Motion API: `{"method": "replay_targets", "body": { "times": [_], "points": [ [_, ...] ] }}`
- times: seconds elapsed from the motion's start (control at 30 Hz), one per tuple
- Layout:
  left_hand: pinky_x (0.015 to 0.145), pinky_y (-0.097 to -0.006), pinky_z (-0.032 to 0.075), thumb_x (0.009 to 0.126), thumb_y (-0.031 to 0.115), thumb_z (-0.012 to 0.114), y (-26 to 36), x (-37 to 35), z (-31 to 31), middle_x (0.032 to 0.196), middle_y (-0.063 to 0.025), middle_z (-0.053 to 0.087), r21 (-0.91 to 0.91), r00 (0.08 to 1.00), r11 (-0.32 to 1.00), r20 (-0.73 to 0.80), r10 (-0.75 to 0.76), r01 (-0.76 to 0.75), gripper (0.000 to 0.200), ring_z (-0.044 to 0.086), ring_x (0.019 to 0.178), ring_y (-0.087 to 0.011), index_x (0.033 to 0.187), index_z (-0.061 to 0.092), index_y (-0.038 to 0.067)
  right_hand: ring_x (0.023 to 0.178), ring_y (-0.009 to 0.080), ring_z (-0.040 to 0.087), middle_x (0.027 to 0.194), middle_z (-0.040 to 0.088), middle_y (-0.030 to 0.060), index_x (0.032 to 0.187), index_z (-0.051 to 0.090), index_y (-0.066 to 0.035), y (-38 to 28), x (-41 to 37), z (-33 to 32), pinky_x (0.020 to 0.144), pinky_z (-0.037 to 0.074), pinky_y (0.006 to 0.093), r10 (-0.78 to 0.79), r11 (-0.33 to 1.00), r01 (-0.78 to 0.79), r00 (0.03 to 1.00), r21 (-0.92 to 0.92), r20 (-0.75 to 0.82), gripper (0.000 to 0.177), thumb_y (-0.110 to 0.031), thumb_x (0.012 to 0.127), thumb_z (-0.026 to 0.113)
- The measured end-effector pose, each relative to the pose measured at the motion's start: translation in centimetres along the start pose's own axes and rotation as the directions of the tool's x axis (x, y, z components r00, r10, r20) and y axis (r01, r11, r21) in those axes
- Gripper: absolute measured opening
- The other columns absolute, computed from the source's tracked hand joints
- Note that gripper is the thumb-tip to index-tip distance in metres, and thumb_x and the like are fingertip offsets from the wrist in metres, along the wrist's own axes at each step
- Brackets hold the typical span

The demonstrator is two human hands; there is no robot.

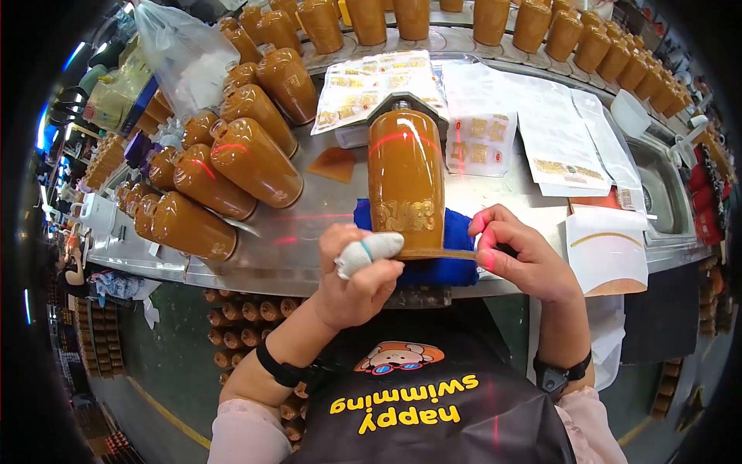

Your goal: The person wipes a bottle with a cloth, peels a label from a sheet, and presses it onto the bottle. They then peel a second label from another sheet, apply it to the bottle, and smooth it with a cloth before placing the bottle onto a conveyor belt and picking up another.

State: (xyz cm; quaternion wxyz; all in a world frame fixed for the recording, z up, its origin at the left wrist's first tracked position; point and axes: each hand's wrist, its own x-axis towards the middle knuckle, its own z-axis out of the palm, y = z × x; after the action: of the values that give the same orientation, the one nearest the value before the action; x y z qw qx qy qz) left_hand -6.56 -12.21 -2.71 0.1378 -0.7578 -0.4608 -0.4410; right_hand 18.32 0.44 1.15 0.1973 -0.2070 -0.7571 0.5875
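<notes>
A glossy brown bottle (406,174) lies in a dark angled rest, its neck pointing away from me and a gold pattern near its base. A thin brown-gold decal strip (452,254) runs along the bottle's base edge and sticks out to the right. My left hand (357,271) is closed at the base's left side, its wrapped index finger pressing there; what lies under the fingers is partly hidden. Between thumb and fingertips, my right hand (529,251) pinches the strip's free end. Under the bottle's base lies a blue cloth (460,232).
Several brown bottles (259,162) stand on the left, more (491,22) along the curved line behind. Decal sheets (379,81) and papers (556,143) cover the back and right. A white sheet with a curved strip (607,247) sits near a metal sink (665,189). A brown scrap (332,164) lies left.
</notes>
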Motion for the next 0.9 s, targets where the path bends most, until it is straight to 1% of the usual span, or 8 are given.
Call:
{"method": "replay_targets", "body": {
  "times": [0.07,0.13,0.17,0.37,0.57,0.67,0.77,0.9],
  "points": [
    [0.083,-0.0381,0.044,0.071,0.010,0.076,-0.3,-0.2,-0.3,0.118,-0.0077,0.062,-0.016,0.996,0.996,0.031,0.088,-0.087,0.033,0.052,0.101,-0.0244,0.099,0.060,0.017,0.095,0.0123,0.048,0.107,0.048,0.0045,0.086,0.059,-0.004,0.4,-0.2,0.1,0.077,0.044,0.0247,0.016,1.000,-0.015,1.000,0.025,-0.019,0.020,-0.021,0.095,0.064],
    [0.076,-0.0333,0.043,0.067,0.010,0.074,-0.6,0.6,-0.5,0.117,-0.0054,0.063,-0.021,0.981,0.983,0.052,0.186,-0.185,0.032,0.051,0.101,-0.0218,0.095,0.062,0.019,0.094,0.0115,0.047,0.111,0.049,0.0043,0.086,0.059,-0.005,0.7,-0.3,0.0,0.079,0.042,0.0253,0.046,0.998,-0.045,0.999,0.052,-0.016,0.020,-0.022,0.095,0.063],
    [0.078,-0.0330,0.043,0.068,0.014,0.071,-0.6,1.2,-0.6,0.111,-0.0012,0.065,0.016,0.972,0.974,0.074,0.223,-0.225,0.026,0.051,0.101,-0.0209,0.093,0.063,0.020,0.094,0.0110,0.046,0.112,0.049,0.0042,0.086,0.059,-0.005,0.8,-0.3,0.0,0.080,0.042,0.0256,0.060,0.996,-0.059,0.998,0.065,-0.013,0.021,-0.023,0.095,0.063],
    [0.077,-0.0331,0.043,0.068,0.018,0.069,-0.8,2.8,-0.6,0.103,0.0041,0.065,-0.005,0.910,0.926,0.188,0.371,-0.376,0.021,0.049,0.101,-0.0186,0.087,0.062,0.021,0.092,0.0108,0.048,0.112,0.048,0.0039,0.087,0.059,-0.005,1.5,-0.2,-0.1,0.078,0.043,0.0251,0.033,0.999,-0.033,0.999,-0.007,-0.028,0.021,-0.023,0.096,0.062],
    [0.076,-0.0311,0.044,0.067,0.020,0.069,-0.3,3.6,0.1,0.107,0.0031,0.062,0.046,0.901,0.916,0.205,0.382,-0.399,0.019,0.048,0.097,-0.0190,0.085,0.063,0.020,0.094,0.0116,0.047,0.112,0.048,0.0047,0.086,0.060,-0.005,1.1,-0.2,0.1,0.079,0.042,0.0259,0.053,0.998,-0.052,0.998,0.042,-0.027,0.020,-0.023,0.095,0.063],
    [0.074,-0.0315,0.044,0.066,0.018,0.070,-0.4,3.1,0.3,0.109,0.0014,0.061,0.005,0.919,0.937,0.197,0.341,-0.349,0.020,0.048,0.095,-0.0202,0.084,0.063,0.019,0.095,0.0122,0.046,0.111,0.048,0.0050,0.086,0.060,-0.005,1.1,-0.1,0.0,0.080,0.042,0.0257,0.026,1.000,-0.026,1.000,0.013,-0.013,0.020,-0.023,0.095,0.063],
    [0.073,-0.0327,0.044,0.065,0.015,0.070,-0.4,1.7,-0.1,0.109,0.0004,0.061,-0.055,0.961,0.979,0.189,0.201,-0.194,0.021,0.047,0.095,-0.0212,0.085,0.063,0.019,0.095,0.0123,0.045,0.111,0.048,0.0049,0.085,0.059,-0.005,1.1,0.0,0.0,0.079,0.041,0.0254,0.003,1.000,-0.003,1.000,0.008,-0.011,0.021,-0.023,0.095,0.063],
    [0.070,-0.0343,0.045,0.064,0.014,0.071,-0.3,2.1,0.0,0.112,-0.0007,0.060,-0.003,0.948,0.964,0.183,0.260,-0.264,0.021,0.048,0.094,-0.0211,0.085,0.064,0.016,0.094,0.0118,0.045,0.110,0.048,0.0045,0.084,0.059,-0.006,1.3,0.1,0.0,0.078,0.041,0.0249,0.036,0.999,-0.036,0.999,0.031,-0.008,0.022,-0.024,0.095,0.064]
  ]
}}
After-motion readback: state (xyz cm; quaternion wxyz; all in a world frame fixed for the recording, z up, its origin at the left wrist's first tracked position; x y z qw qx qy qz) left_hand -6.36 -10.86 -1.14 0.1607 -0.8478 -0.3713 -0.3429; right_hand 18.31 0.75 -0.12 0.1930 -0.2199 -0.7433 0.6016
